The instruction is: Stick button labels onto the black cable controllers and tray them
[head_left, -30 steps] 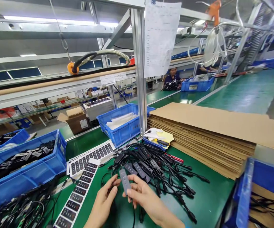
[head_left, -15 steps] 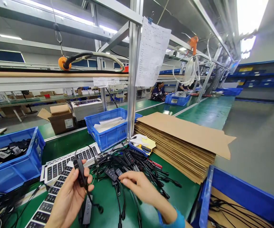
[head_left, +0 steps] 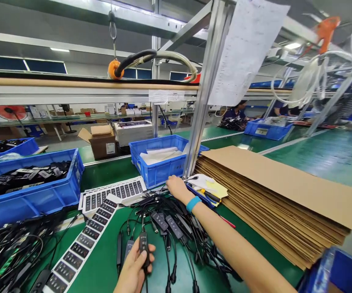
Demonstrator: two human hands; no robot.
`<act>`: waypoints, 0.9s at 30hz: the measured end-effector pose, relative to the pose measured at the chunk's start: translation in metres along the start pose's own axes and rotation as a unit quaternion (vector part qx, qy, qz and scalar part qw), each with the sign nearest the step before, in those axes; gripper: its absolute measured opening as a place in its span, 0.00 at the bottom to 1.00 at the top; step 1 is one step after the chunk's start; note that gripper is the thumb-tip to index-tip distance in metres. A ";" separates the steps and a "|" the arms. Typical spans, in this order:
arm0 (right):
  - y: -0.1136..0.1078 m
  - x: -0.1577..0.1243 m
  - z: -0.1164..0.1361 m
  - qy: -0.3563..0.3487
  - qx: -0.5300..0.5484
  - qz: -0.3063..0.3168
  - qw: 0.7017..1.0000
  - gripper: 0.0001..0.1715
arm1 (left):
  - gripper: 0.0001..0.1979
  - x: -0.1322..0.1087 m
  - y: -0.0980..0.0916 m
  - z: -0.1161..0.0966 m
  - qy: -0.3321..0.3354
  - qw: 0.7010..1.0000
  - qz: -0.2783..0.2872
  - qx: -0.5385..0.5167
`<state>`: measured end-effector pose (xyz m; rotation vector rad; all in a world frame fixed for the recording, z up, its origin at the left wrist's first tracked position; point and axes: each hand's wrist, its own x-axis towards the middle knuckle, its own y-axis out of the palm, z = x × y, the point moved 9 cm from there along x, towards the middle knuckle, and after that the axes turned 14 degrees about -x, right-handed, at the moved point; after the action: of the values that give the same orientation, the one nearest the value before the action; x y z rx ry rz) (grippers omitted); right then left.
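Observation:
My left hand (head_left: 137, 262) is closed around a small black inline cable controller (head_left: 144, 246) with buttons on its face, held low over the green bench. Its cable runs up toward a tangled heap of similar black controllers and cables (head_left: 176, 228). Past the heap, my right hand (head_left: 177, 189), with a blue band on the wrist, reaches to the foot of the metal post. Its fingers are curled down and drawn together; what lies in them is hidden. A strip of printed labels (head_left: 81, 250) lies left of my left hand, with more label sheets (head_left: 115, 193) behind it.
A blue bin (head_left: 164, 167) of white paper stands behind the heap. At left are a blue bin (head_left: 57, 199) of black parts and another cable heap (head_left: 14, 248). Stacked cardboard (head_left: 273, 203) fills the right, beside a metal post (head_left: 205, 89). People sit farther back.
My right hand has left the controllers in the heap and stretched forward to the post's foot. My left hand has lowered, still holding the controller. The camera view has turned left.

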<state>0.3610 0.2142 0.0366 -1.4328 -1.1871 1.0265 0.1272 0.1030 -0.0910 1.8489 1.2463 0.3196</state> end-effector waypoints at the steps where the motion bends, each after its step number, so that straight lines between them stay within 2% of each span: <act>1: 0.005 0.009 0.001 0.000 -0.012 0.020 1.000 0.20 | 0.32 0.000 -0.001 0.001 -0.002 1.000 0.008 0.002; 6: 0.031 0.028 0.001 -0.011 -0.040 0.142 0.989 0.20 | 0.34 0.002 -0.007 0.008 -0.021 0.999 0.045 0.020; 9: 0.038 0.031 0.000 -0.015 -0.056 0.179 0.982 0.19 | 0.35 0.003 -0.008 0.012 -0.020 0.998 0.056 0.026; 20: 0.056 0.029 -0.007 -0.027 -0.104 0.230 0.967 0.18 | 0.34 0.001 -0.005 0.013 -0.037 0.996 0.064 0.040; 27: 0.056 0.031 -0.003 -0.023 -0.143 0.194 0.970 0.20 | 0.35 -0.003 -0.003 0.011 -0.039 0.997 0.049 0.048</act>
<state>0.3782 0.2419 -0.0183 -1.9317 -1.1452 1.1908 0.1303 0.0953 -0.0991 1.9892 1.1387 0.2421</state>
